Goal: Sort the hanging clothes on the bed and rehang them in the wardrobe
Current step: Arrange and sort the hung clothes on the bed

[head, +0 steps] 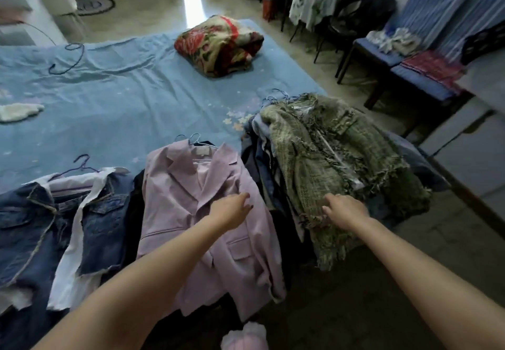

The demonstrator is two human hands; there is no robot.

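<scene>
Three lots of clothes on hangers lie along the near edge of the blue bed (123, 98). At left is a denim jacket (35, 226) over a white shirt. In the middle lies a lilac blazer (188, 207). At right a green tweed jacket (328, 158) tops a pile of darker garments. My left hand (232, 209) hovers over the blazer's right side, fingers relaxed and holding nothing. My right hand (344, 210) reaches over the tweed jacket's lower part, fingers loose, nothing in its grasp.
A folded floral blanket (218, 44) sits at the bed's far side. A loose blue hanger (68, 57) lies at far left, with a white fluffy item (19, 110) nearby. Blue chairs (410, 63) with laundry stand on the right, beside a white cabinet (470, 142).
</scene>
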